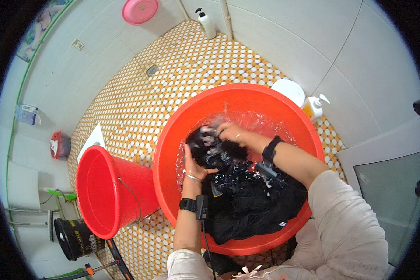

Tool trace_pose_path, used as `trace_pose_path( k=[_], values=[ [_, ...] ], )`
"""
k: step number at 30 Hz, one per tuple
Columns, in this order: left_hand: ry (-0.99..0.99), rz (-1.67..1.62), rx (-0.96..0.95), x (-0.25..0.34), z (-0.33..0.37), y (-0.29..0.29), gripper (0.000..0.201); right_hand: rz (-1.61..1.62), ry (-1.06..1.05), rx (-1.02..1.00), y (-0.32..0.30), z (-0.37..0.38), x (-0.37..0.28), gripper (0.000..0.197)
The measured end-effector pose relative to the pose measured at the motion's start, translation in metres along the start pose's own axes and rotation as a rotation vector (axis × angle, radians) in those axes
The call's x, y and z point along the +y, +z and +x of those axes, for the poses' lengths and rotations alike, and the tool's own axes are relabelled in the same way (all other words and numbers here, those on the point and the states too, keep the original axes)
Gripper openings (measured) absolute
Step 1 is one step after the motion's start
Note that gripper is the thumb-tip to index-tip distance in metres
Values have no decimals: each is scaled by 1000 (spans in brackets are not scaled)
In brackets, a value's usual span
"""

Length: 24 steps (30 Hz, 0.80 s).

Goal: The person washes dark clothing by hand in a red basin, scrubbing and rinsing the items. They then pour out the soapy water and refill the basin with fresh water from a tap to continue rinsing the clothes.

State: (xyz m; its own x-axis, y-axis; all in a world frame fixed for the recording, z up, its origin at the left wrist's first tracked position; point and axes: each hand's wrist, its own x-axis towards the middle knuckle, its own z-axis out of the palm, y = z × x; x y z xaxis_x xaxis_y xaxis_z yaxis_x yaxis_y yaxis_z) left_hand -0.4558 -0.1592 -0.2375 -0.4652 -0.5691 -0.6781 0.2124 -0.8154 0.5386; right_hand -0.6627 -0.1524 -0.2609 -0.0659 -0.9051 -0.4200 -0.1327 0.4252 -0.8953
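Observation:
A large red basin (pixel 238 93) holds water and black wet clothing (pixel 256 210), with splashes and foam along its far side. My left hand (pixel 194 165) is at the basin's left part, thumb and fingers spread, against a raised bunch of black cloth (pixel 200 145). My right hand (pixel 231 132) lies just to the right of it, fingers curled down on the same bunch and partly smeared by motion. Water hides part of the cloth under both hands. The rest of the clothing lies spread toward the near edge.
Left of the basin a red bucket (pixel 95 186) leans, with a black bucket (pixel 74 238) behind it. A pump bottle (pixel 312 108) and a white round lid-like thing (pixel 288 92) stand at the far right. A white bottle (pixel 206 25) stands by the far wall.

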Motion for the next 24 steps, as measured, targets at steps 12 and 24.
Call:
trace_pose_path(
  k=[12, 24],
  values=[
    [590, 462, 86, -49, -38, -32, 42, -191, -759, 64, 85, -78, -67, 39],
    [72, -56, -341, 10, -18, -1, 40, -1258, -479, 198, -42, -54, -22, 60]
  ],
)
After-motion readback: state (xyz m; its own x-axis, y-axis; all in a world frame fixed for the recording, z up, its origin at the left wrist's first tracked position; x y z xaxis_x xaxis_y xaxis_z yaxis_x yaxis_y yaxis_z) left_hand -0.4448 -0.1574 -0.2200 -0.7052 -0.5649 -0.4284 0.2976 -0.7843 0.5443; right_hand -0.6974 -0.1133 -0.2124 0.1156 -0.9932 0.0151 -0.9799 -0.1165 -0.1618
